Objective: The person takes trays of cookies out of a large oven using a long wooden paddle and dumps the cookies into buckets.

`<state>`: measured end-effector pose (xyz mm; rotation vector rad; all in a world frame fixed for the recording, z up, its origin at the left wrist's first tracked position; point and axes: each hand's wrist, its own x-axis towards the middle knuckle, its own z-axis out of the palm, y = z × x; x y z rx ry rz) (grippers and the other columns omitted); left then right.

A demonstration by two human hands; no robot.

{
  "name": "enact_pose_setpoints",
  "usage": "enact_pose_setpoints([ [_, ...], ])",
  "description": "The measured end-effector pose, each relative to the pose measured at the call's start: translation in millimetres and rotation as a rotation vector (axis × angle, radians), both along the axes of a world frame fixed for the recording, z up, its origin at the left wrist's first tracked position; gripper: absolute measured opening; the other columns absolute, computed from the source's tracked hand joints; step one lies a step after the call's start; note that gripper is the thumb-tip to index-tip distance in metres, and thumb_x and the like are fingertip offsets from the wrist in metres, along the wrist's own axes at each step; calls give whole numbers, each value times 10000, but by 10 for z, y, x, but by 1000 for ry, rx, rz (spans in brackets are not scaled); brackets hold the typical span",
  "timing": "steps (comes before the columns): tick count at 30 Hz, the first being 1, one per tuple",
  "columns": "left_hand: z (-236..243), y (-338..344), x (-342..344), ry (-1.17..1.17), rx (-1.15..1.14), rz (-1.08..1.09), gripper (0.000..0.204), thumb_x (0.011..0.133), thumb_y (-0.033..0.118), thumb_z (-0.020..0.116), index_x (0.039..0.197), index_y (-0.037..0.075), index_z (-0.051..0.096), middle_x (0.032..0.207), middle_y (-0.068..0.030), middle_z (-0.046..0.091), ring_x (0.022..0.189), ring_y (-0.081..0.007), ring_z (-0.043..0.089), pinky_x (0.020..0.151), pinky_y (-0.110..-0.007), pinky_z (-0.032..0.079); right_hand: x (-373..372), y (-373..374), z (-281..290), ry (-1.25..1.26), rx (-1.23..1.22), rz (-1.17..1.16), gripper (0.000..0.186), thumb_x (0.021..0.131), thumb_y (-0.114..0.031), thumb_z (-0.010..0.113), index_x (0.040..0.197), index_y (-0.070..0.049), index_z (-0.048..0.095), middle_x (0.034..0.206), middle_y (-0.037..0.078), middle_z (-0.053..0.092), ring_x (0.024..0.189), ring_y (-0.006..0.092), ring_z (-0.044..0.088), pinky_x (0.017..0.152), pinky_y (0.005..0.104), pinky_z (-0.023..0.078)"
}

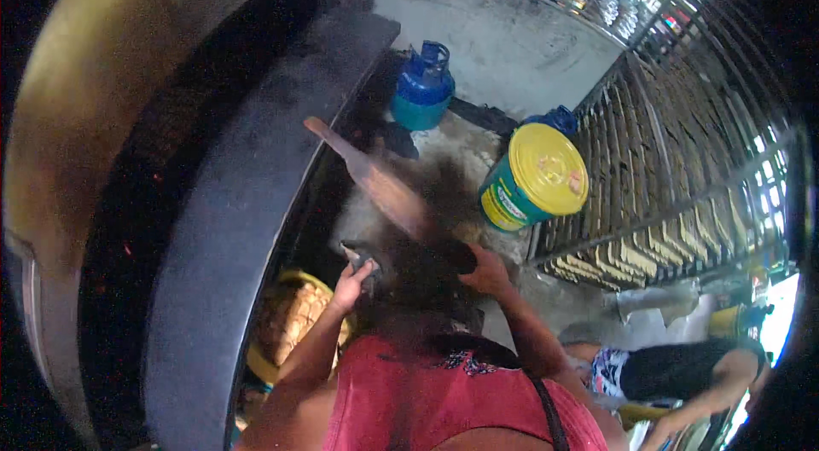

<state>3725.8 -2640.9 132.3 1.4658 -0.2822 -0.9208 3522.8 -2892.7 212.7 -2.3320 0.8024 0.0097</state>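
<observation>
A long wooden paddle [386,192] slants across the middle, its narrow handle end toward the far left. Its near end runs into a dark patch at my right hand [490,271]. The fingers of that hand are closed round this dark end; whether a cloth lies between is hidden. My left hand [348,287] pinches a crumpled grey rag [365,267], apart from the paddle. Below and left of that hand stands a yellow-rimmed tub [309,279] with brown, rounded pieces in it. A dark blur hides part of the middle.
A long black ledge [223,221] runs along my left, beside a dark opening with small red glints. Ahead are a blue-and-teal gas cylinder [422,86] and a green bucket with a yellow lid [548,169]. A slatted rack [665,169] stands right. Another person's arm [712,400] shows at lower right.
</observation>
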Motion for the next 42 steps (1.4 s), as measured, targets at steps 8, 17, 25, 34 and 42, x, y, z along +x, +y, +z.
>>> enact_pose_setpoints([
  [8,524,-1835,727,344,-175,196,241,893,352,621,903,113,595,752,22,587,606,-83,525,523,-222,393,1605,-2169,-452,-258,-206,717,795,679,-452,765,1304,-66,465,1199,175,580,1048,358,585,888,412,474],
  [17,584,-2885,1133,454,-352,838,322,877,160,639,1175,88,543,1094,-16,593,1003,-192,565,902,-374,446,4970,-4876,2089,-666,-291,586,340,750,-245,719,998,-23,649,1006,140,653,909,246,621,792,367,486],
  [25,667,-3461,1649,-127,199,982,331,835,66,646,1154,22,571,1106,-43,613,1015,-190,560,922,-343,416,8049,-5758,3759,-787,81,472,569,848,-494,560,1260,-102,538,1171,70,594,1050,219,561,845,372,465],
  [34,970,-4464,1297,-298,239,1804,345,806,123,692,1117,39,570,1016,-22,621,920,-164,556,863,-320,435,8403,-4427,4145,-1877,-126,601,765,795,-416,681,1363,-2,380,1357,206,428,1264,318,401,1051,459,314],
  [42,12,-6316,254,5,218,2367,457,774,274,777,1107,53,555,1040,-34,606,943,-159,545,846,-321,429,9817,-5201,4072,-1790,-703,483,728,706,-506,758,1171,20,565,1234,210,533,1143,332,520,952,435,413],
])
